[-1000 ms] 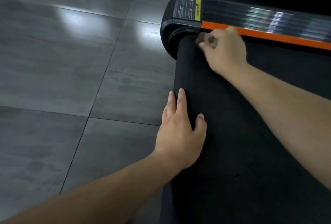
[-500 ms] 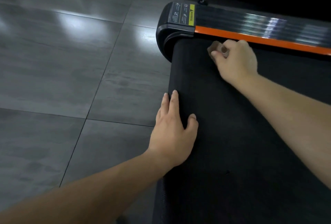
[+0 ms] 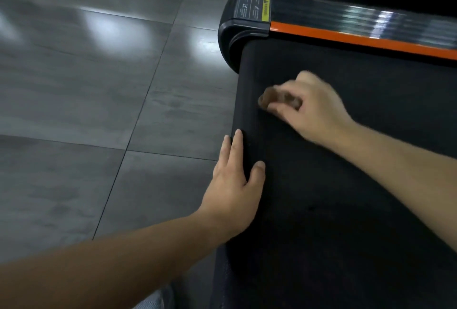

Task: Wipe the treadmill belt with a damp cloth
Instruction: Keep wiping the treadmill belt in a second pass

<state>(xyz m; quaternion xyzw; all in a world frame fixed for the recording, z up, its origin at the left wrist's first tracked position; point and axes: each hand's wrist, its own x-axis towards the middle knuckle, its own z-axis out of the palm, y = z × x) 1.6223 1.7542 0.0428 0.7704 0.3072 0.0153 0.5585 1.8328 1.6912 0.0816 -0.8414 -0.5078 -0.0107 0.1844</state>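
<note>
- Right grip [image 3: 314, 108] curled round a small brown cloth [image 3: 274, 98] (motion-blurred), pressing it on the black treadmill belt [image 3: 346, 185].
- Left grip [image 3: 235, 185] flat, fingers straight, on the belt's rounded end.
- Beyond right grip: orange-striped side rail [image 3: 358, 39], black end cap [image 3: 237, 29].
- Left of both: glossy grey floor tiles [image 3: 99, 86].

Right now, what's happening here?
A person is wiping the black rubber treadmill belt. Their right hand grips a small wadded brown cloth and presses it on the belt near its rounded end, short of the orange-striped side rail. The left hand rests flat on the belt's end edge, fingers straight, beside the grey tiled floor. The right hand is motion-blurred.
</note>
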